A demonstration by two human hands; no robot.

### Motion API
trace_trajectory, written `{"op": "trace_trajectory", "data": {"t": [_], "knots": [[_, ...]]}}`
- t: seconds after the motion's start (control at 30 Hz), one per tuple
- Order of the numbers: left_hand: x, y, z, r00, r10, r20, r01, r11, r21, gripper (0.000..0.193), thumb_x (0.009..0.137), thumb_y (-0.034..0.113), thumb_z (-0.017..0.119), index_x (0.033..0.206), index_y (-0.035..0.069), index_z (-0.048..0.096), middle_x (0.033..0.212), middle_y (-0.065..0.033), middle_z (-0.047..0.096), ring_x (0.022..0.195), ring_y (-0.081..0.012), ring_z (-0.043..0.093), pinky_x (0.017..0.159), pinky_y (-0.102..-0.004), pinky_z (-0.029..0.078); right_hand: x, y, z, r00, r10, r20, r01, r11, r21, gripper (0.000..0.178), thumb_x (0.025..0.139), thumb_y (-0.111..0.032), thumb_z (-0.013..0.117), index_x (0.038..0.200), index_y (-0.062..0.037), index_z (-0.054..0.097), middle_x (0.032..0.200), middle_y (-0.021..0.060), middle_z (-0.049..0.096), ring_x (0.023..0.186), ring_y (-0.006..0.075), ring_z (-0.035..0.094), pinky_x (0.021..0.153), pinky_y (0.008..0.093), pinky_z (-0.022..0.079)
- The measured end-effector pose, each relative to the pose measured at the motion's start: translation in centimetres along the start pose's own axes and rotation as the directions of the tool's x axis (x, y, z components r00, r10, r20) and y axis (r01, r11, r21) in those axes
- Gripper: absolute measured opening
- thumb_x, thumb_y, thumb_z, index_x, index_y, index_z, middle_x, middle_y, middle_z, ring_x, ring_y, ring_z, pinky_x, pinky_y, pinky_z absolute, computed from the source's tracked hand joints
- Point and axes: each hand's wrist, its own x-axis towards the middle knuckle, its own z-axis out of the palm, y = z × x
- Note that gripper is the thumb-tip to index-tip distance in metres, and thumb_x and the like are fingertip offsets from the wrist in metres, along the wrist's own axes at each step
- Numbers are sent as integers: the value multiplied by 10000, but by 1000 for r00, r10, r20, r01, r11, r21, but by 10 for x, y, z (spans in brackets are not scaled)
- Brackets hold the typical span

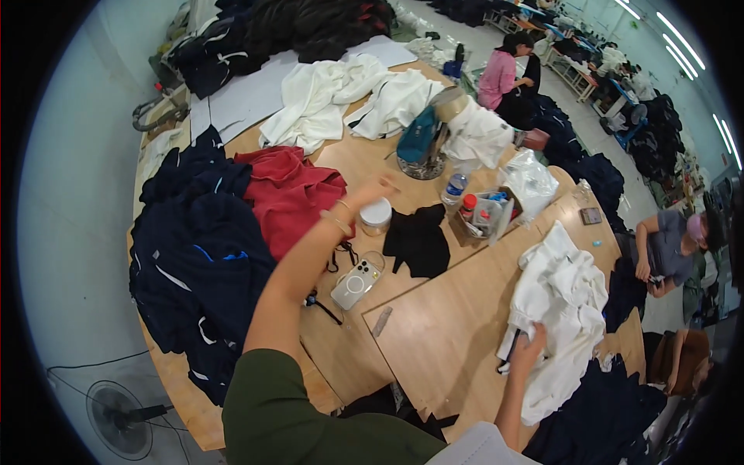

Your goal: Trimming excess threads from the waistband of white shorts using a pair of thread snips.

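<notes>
My left arm stretches far across the table, and my left hand (377, 190) is in the air just above a round jar with a white lid (376, 215). Its fingers look stretched out and somewhat blurred, with nothing visible in them. On the right, my right hand (528, 350) grips the edge of a crumpled white garment (559, 291). A dark-and-white strip shows beside that hand. Between the hands lie a folded black cloth (418, 240) and a white phone (356, 284) with a ring on its back.
Navy garments (201, 240) and a red garment (291, 194) pile up at left. More white garments (333, 97) lie at the back. A water bottle (455, 186) stands by a box of supplies (488, 217). Co-workers sit at right, one in pink (500, 77).
</notes>
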Motion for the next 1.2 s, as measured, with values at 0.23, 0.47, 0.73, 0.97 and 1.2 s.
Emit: {"op": "trace_trajectory", "data": {"t": [0.23, 0.47, 0.73, 0.97, 1.2], "knots": [[51, -97, -160, 777, 3, -630, 430, 728, 534, 967, 641, 308, 828, 1434, 121, 306, 1431, -225, 301, 1330, -413, 299, 991, -600, 352, -23, -97, 166, 896, -109, 430, 95, 994, 54, 595, 799, -143, 638, 1345, -50, 419, 1442, 220, 327, 1343, 406, 294, 1093, 523, 231], [120, -149, -215, 720, 192, -667, 615, 272, 741, 1150, 570, 389, 857, 1496, 195, 203, 1535, -192, 156, 1409, -385, 173, 1039, -649, 265, -27, -119, 250, 911, 20, 412, 102, 957, -272, 558, 873, -284, 540, 1374, -86, 392, 1515, 159, 254, 1428, 356, 140, 1125, 552, 77], [204, -197, -249, 724, 28, -689, 689, -69, 722, 1178, 598, 406, 841, 1500, 401, 83, 1596, -51, -24, 1455, -356, 21, 1063, -721, 112, -26, -112, 255, 902, 38, 429, 123, 932, -341, 555, 817, -267, 524, 1323, -59, 431, 1498, 179, 269, 1426, 365, 150, 1128, 548, 71], [222, -236, -319, 601, -215, -770, 797, 231, 557, 1019, 669, 410, 796, 1492, 336, 200, 1459, -120, 407, 1295, -323, 437, 953, -583, 372, -26, -109, 258, 898, 37, 438, 139, 921, -363, 547, 805, -254, 500, 1310, -55, 441, 1488, 186, 281, 1422, 380, 156, 1128, 551, 68], [212, -227, -322, 560, -115, -820, 799, 337, 498, 500, 718, 492, 698, 1041, 111, 701, 1080, -140, 682, 1029, -298, 641, 904, -505, 418, -26, -107, 257, 892, 24, 451, 166, 911, -377, 508, 806, -263, 502, 1273, -64, 478, 1483, 193, 285, 1418, 389, 159, 1127, 554, 74]]}}
